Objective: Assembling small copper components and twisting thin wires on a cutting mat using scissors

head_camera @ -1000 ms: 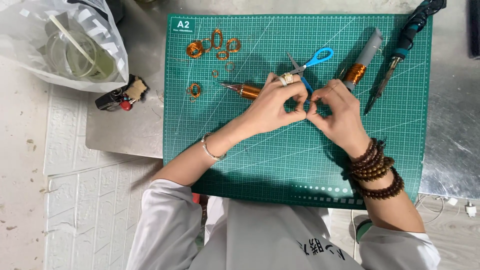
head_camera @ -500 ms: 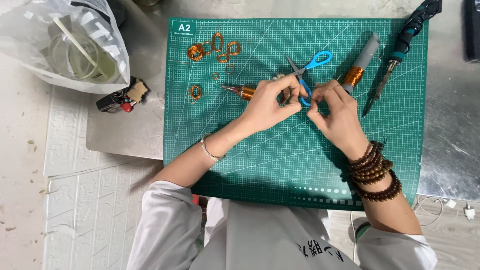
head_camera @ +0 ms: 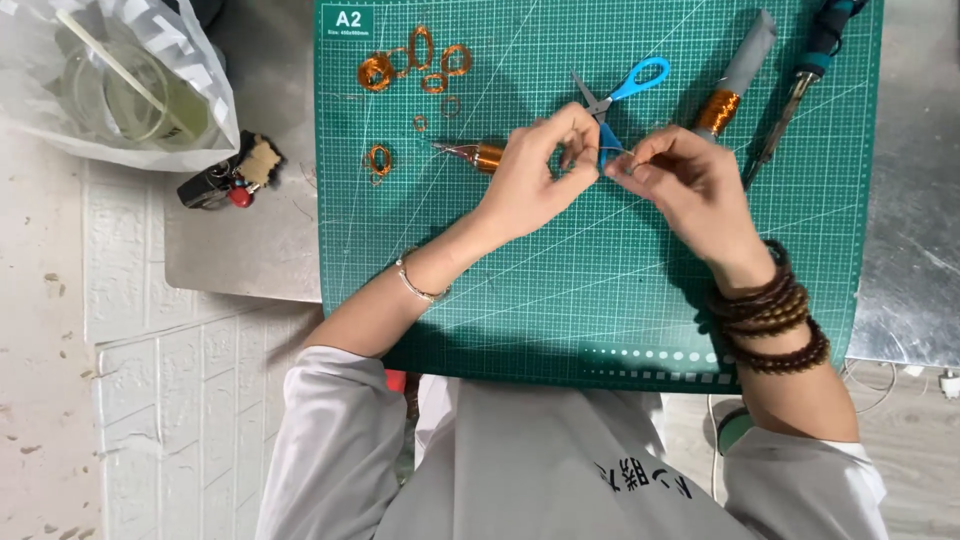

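Copper wire (head_camera: 622,153), thin and barely visible, spans the small gap between the two hands above a green gridded cutting mat (head_camera: 560,290) that lies on a dull metal counter (head_camera: 910,230). The left hand (head_camera: 535,175) pinches one end between thumb and forefinger, fingers curled in; the right hand (head_camera: 690,185) pinches the other end with its fingertips, a stack of dark wooden bead bracelets (head_camera: 770,325) on its wrist. Just behind the fingers lie blue-handled scissors (head_camera: 625,85), partly hidden by the left hand. A grey rod wound with shiny copper coil (head_camera: 735,80) lies near the right hand, and a pointed tool with a copper winding (head_camera: 470,153) sits beside the left. Loose copper rings (head_camera: 415,65) are scattered at the mat's far left corner.
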